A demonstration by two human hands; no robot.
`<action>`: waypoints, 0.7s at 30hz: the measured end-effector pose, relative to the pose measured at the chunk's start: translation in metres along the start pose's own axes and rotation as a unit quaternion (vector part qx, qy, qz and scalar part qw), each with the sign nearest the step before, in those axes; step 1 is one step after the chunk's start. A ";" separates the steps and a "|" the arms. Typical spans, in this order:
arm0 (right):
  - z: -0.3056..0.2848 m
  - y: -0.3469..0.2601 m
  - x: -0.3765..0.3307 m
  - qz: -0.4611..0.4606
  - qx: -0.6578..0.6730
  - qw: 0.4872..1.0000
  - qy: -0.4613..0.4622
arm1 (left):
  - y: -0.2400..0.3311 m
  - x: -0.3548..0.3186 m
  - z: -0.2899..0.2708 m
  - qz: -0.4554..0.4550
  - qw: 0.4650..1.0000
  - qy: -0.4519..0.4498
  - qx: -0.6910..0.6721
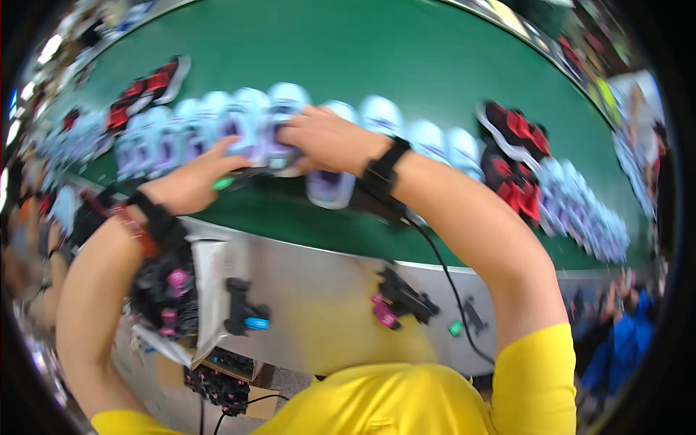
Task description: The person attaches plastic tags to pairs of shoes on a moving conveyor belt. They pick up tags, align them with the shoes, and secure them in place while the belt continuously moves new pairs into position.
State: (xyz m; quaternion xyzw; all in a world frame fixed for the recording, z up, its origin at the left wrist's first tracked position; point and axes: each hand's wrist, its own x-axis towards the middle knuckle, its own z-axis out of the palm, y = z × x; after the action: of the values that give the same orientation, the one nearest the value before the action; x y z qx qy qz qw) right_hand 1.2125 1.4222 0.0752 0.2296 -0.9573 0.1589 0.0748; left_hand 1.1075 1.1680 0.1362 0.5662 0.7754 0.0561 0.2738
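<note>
A row of light blue shoes with purple insides stands on the green table (348, 43). My right hand (326, 138) reaches in from the right, its fingers curled over the opening of one light blue shoe (288, 96) near the middle of the row. To its left, my left hand (192, 181) has its fingers bent at the heel of the neighbouring light blue shoe (250, 101). Under those fingers shows a dark piece with a bright green end (222, 184), apparently in their grip; blur hides its exact shape. Another light blue shoe (332, 192) sits nearer to me, below my right wrist.
Black-and-red shoes (516, 134) stand at the right, others (148, 87) at the far left. On the grey ledge lie black pieces with blue (239, 308) and pink (402, 297) ends. A white carton (210, 290) holds more. A cable (442, 264) hangs from my right wrist.
</note>
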 end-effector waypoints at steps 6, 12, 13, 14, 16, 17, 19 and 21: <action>-0.109 -0.058 -0.120 0.209 0.198 0.952 -0.103 | -0.018 -0.044 0.011 0.005 0.984 0.040 0.174; -0.114 -0.146 -0.333 0.449 0.112 0.870 -0.171 | 0.094 0.041 0.034 0.074 0.988 0.129 0.027; -0.105 -0.159 -0.346 0.486 0.113 0.852 -0.160 | 0.102 0.050 0.040 0.074 0.992 0.103 0.026; -0.096 -0.169 -0.355 0.522 0.116 0.832 -0.151 | 0.112 0.056 0.044 0.073 0.991 0.104 0.030; -0.085 -0.175 -0.361 0.528 0.092 0.834 -0.133 | 0.112 0.061 0.047 0.038 0.991 0.102 0.073; -0.085 -0.174 -0.361 0.520 0.112 0.838 -0.124 | 0.102 0.059 0.052 0.042 0.991 0.102 0.078; -0.086 -0.171 -0.366 0.491 0.145 0.854 -0.094 | 0.073 0.057 0.062 0.044 0.989 0.103 0.091; -0.088 -0.162 -0.373 0.495 0.185 0.845 -0.079 | 0.075 0.057 0.060 0.043 0.990 0.129 0.048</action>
State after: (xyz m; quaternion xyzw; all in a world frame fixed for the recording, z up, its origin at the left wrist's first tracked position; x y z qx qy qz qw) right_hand 1.6238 1.4701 0.1207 -0.2538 -0.8994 0.3300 -0.1337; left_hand 1.1880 1.2324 0.0950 0.6000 0.7807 0.1026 0.1415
